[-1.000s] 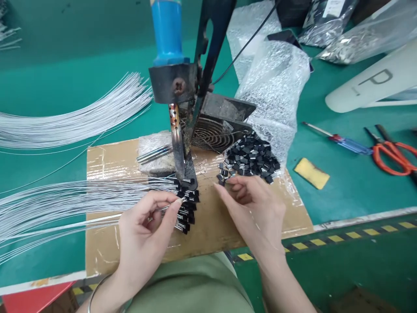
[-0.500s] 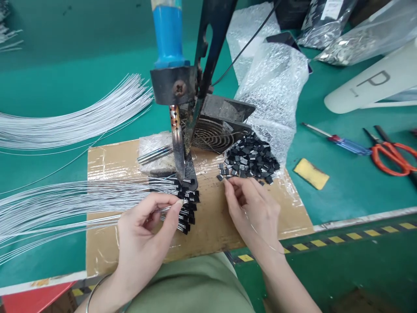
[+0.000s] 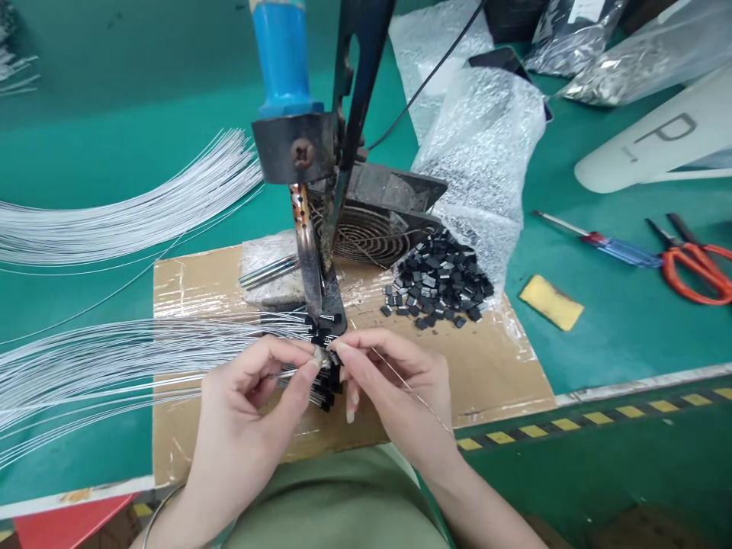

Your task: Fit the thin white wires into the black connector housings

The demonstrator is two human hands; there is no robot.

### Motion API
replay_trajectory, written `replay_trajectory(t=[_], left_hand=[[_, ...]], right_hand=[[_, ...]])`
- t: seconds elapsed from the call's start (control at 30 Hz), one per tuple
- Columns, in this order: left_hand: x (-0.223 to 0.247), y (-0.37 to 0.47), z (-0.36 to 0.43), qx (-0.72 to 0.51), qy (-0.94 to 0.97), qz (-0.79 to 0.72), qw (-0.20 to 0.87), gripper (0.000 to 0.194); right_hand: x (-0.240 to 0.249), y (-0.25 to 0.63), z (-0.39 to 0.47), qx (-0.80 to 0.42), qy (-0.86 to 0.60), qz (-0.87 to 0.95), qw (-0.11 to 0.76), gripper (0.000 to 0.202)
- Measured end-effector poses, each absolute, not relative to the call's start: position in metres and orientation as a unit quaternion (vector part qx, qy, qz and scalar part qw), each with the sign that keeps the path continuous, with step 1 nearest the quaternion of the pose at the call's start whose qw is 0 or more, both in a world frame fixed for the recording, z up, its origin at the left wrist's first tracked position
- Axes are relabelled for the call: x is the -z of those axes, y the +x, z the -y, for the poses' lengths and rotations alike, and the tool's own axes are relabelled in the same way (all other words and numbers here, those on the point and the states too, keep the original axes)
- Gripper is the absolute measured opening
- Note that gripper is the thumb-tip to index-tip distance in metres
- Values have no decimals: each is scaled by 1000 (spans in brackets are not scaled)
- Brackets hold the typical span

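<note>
taking the spot where the fingertips meet as the centre of a clock, the left hand (image 3: 257, 404) reaches in from about seven, thumb and forefinger pinched together on the tip of a white wire (image 3: 289, 372), its other fingers curled under. the right hand (image 3: 400, 389) comes in from about four; its thumb and forefinger are drawn close together just beside the left fingertips, by a small black connector (image 3: 335, 360) with silvery pins, and i cannot tell whether they grip it or it lies behind them. a thin silvery strand (image 3: 415, 394) slants across the right hand.

toward nine runs a spread of white wires (image 3: 188, 339), their ends at the centre fitted with black connectors (image 3: 325, 324), lying over brown cardboard (image 3: 188, 297) on the green surface (image 3: 62, 297). at twelve the blue-handled soldering iron (image 3: 286, 61) hangs in a dark clamp, its tip pointing down just above the connector ends. a dark fan (image 3: 371, 236) lies at one, and a pile of loose black connectors (image 3: 443, 278) sits at two, by the mouth of a bubble-wrap bag (image 3: 483, 145). toward ten rests another bundle of white wires (image 3: 142, 210). farther out, the screwdriver (image 3: 614, 245) is at two; the yellow sponge (image 3: 552, 303) and orange-handled scissors (image 3: 695, 267) lie between two and three.
</note>
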State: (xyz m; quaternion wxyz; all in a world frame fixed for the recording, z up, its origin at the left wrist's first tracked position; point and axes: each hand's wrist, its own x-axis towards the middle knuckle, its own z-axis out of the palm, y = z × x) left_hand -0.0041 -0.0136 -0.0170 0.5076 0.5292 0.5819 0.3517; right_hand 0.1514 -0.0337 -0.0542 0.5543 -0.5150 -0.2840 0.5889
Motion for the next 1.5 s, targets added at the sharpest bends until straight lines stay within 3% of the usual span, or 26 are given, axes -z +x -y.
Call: replay_trajectory(t=[0.53,0.7,0.8,0.9,1.03,1.13,1.27,1.5], left_hand=[[17,-3,12,-362,515,-564,535,15],[14,-2,10,-351,516,-582,522,12],[15,-2,7,-340,518,-594,513,9],[17,0,4,-350,514,-593,512,9],[18,2,-1,-347,515,-595,510,9],[18,1,-4,-337,520,-603,503,10],[18,-1,-5,-340,528,-602,493,10],[18,0,-11,-355,531,-586,499,12]], right_hand=[[55,145,36,-624,-491,259,550,13],[59,150,40,-509,-555,381,536,11],[62,157,44,-435,-561,475,520,31],[62,161,46,-439,-559,488,507,42],[57,164,47,-465,-560,478,491,37],[54,169,46,-449,-575,502,465,14],[53,172,43,-426,-565,532,465,23],[44,168,33,-479,-519,490,511,17]])
